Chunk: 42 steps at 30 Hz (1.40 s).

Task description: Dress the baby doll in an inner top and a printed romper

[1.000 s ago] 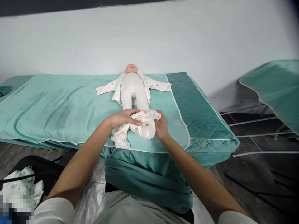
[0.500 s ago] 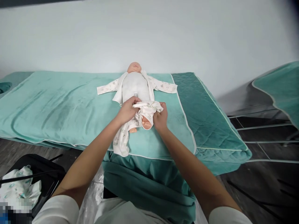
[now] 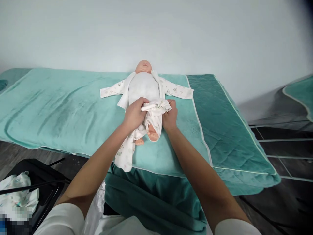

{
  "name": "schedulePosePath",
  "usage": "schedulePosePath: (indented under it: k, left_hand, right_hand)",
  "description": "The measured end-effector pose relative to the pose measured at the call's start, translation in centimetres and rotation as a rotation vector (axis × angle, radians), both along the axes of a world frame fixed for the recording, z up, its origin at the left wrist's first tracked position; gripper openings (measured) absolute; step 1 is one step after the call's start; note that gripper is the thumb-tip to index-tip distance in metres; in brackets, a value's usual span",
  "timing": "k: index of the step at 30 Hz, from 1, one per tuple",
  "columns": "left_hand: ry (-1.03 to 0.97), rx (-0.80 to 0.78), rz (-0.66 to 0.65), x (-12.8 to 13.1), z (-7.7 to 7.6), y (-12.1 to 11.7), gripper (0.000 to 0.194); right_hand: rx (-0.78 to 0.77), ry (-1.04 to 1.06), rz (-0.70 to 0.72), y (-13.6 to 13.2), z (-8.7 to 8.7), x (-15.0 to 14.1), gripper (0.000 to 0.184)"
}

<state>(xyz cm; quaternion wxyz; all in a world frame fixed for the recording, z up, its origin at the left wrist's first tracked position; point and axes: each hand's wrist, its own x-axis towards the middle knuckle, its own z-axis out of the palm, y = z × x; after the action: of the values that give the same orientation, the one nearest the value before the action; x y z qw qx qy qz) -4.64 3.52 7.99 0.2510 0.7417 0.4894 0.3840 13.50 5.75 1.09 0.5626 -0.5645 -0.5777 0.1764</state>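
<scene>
A baby doll (image 3: 143, 66) lies on its back, head toward the wall, its arms spread in an open printed jacket (image 3: 179, 90) over a white torso. My left hand (image 3: 135, 114) and my right hand (image 3: 170, 114) grip opposite sides of the bunched waist of small white printed pants (image 3: 156, 109) at the doll's lower body. One foot (image 3: 153, 133) pokes out of a pant leg. The other foot (image 3: 139, 141) shows beside it, and an empty-looking pant leg (image 3: 124, 156) trails toward the bed's front edge. Fabric and my fingers hide the doll's legs.
A green blanket (image 3: 61, 107) with white edging covers the bed, over a quilted green mattress cover (image 3: 220, 124) at right. White patterned cloth (image 3: 18, 192) rests on a black chair (image 3: 46, 182) at lower left. A metal bed frame (image 3: 288, 140) stands at right.
Both hands keep hold of the pants, with the waist drawn slightly up toward the doll's torso. The head view has shifted a little.
</scene>
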Motion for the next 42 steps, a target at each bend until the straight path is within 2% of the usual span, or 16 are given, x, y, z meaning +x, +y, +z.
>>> schedulePosePath:
  k: [3,5,9,11,16,21,24,27,29,31,33,35,37,39,42]
  left_hand:
    - [0.16,0.028,-0.069,0.4,0.0,-0.2,0.036]
    - [0.212,-0.014,-0.105,0.5,0.3,-0.3,0.036]
    - [0.228,-0.144,-0.193,0.2,0.9,0.2,0.034]
    - [0.196,-0.156,-0.215,0.0,1.0,0.6,0.035]
    - [-0.049,-0.087,-0.138,0.1,0.3,1.7,0.032]
    - [-0.455,-0.22,-0.132,-0.3,-0.1,3.1,0.035]
    - [-0.665,-0.229,-0.109,-0.6,0.0,4.2,0.032]
    - [-0.755,-0.217,-0.149,-0.8,-0.2,5.0,0.031]
    - [-0.782,-0.258,-0.199,-0.9,-0.5,5.2,0.034]
    - [-0.814,-0.309,-0.248,-1.2,-1.0,5.2,0.036]
    - [-0.847,-0.335,-0.291,-1.5,-1.4,5.2,0.037]
    - [-0.874,-0.337,-0.314,-1.8,-1.7,5.2,0.037]
    - [-0.883,-0.329,-0.305,-2.1,-2.0,5.3,0.035]
    - [-0.866,-0.315,-0.268,-2.3,-2.3,5.3,0.033]
    - [-0.803,-0.308,-0.24,-2.5,-2.4,5.2,0.03]
  right_hand:
    - [-0.018,-0.016,0.004,0.3,-0.2,0.5,0.015]
    - [-0.037,-0.036,0.013,0.4,-0.2,0.6,0.016]
    - [-0.039,-0.067,0.022,1.0,-0.1,0.9,0.015]
    - [-0.035,-0.082,0.035,1.6,-0.1,1.0,0.017]
    - [0.025,-0.081,0.041,2.4,0.0,1.3,0.009]
    - [0.057,-0.027,0.11,1.9,0.3,1.1,0.004]
    - [0.05,-0.022,0.172,1.4,0.5,0.5,0.005]
    - [0.065,0.005,0.232,1.0,1.2,0.2,0.011]
    - [0.085,-0.025,0.3,0.7,2.4,0.4,0.014]
    - [0.027,-0.113,0.443,0.5,4.5,0.6,0.025]
    - [-0.153,-0.221,0.625,0.4,7.3,0.5,0.038]
    - [-0.356,-0.346,0.805,0.6,10.0,-0.2,0.043]
    - [-0.488,-0.396,0.855,1.0,11.6,-1.5,0.039]
    - [-0.54,-0.354,0.791,1.4,11.7,-2.9,0.036]
    - [-0.578,-0.214,0.701,1.6,10.0,-3.9,0.034]
